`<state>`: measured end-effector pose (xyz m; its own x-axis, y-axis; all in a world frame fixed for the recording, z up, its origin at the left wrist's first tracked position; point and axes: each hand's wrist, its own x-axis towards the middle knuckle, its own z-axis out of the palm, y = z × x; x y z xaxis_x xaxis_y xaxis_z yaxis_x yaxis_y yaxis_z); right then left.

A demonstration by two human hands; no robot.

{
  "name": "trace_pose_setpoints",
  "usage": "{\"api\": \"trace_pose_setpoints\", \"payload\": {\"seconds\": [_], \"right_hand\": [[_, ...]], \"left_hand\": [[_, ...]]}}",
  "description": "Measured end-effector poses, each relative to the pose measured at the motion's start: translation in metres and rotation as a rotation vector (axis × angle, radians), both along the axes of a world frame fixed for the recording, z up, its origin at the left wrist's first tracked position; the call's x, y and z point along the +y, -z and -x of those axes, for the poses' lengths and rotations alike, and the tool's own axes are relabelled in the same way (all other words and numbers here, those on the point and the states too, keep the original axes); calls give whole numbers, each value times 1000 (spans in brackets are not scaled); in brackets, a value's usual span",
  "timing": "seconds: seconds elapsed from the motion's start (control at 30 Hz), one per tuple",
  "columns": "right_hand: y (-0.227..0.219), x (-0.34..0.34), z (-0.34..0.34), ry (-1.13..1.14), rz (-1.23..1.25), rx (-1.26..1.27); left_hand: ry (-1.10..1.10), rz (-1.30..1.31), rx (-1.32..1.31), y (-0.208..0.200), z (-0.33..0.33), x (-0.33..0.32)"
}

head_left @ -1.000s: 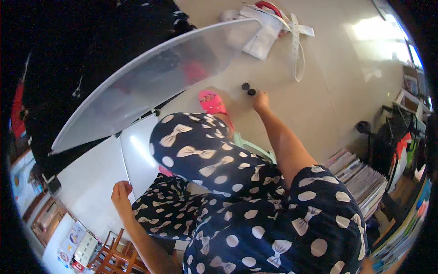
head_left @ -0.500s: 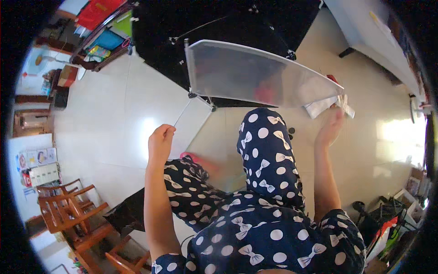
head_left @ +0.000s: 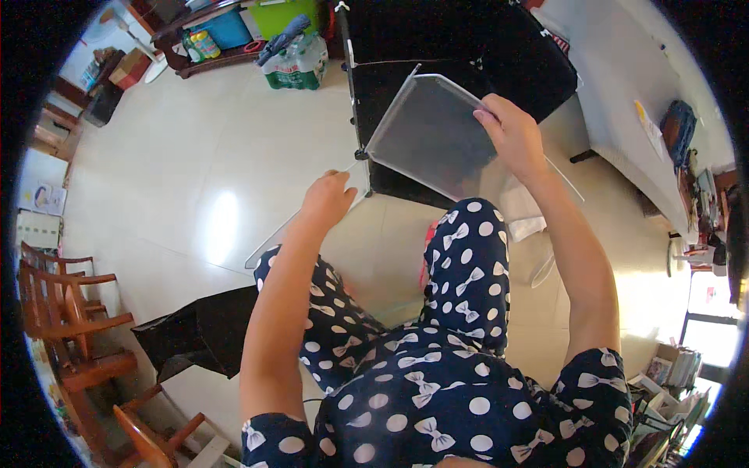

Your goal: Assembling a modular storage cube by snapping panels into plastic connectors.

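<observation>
My right hand point(head_left: 511, 136) is closed on the upper edge of a translucent panel point(head_left: 429, 129) with a white rim, which stands tilted against a black panel structure point(head_left: 398, 90). My left hand point(head_left: 329, 201) pinches the white edge of a second clear panel point(head_left: 277, 238), lower down and nearer my left knee. The two panels come close together at a small black corner connector point(head_left: 361, 154). My left forearm and hand hide part of the second panel.
A wrapped pack of bottles point(head_left: 296, 66) stands beyond the structure's left side. A black sheet point(head_left: 199, 331) and wooden chairs point(head_left: 78, 312) are at the left. White wrapping point(head_left: 527, 226) lies right of my knee. A pale covered piece of furniture point(head_left: 624, 148) stands at the right.
My right hand has moved left and up onto the translucent panel's edge and closed on it. My left hand has moved right and up, nearer the corner connector. The view has shifted.
</observation>
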<state>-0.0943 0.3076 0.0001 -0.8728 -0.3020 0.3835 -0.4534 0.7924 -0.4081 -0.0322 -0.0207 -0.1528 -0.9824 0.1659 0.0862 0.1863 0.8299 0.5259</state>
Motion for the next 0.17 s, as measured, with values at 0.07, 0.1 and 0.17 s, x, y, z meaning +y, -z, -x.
{"api": "trace_pose_setpoints", "payload": {"seconds": [0.07, 0.1, 0.17], "right_hand": [[0, -10, 6, -79, 21, 73], [-2, -13, 5, -45, -9, 22], [-1, -12, 2, 9, 25, -81]], "left_hand": [[-128, 242, -117, 28, 25, 8], [-136, 233, -111, 35, 37, 12], [-272, 267, -432, 47, 58, 27]]}}
